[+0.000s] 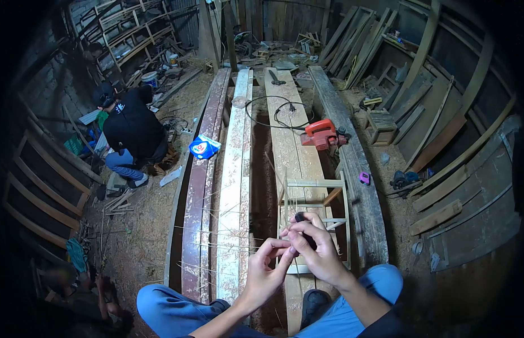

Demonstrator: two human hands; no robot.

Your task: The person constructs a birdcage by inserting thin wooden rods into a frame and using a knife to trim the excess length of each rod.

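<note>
My left hand (268, 269) and my right hand (318, 248) meet at the lower middle of the view, fingertips pinched close together. Thin pale strands (217, 246) run leftward from near my left fingers across the planks, and others rise from between the hands. A small dark object (299, 217) shows at my right fingers; what it is cannot be made out. Under and behind my hands stands a light wooden frame (315, 183) on a pale plank (284, 129).
A red power planer (322, 135) with a black cable lies beyond the frame. A blue and white packet (204, 147) rests on the left boards, a pink tape measure (364, 178) on the right beam. A person (132, 124) crouches at left; another person (104, 298) is at lower left.
</note>
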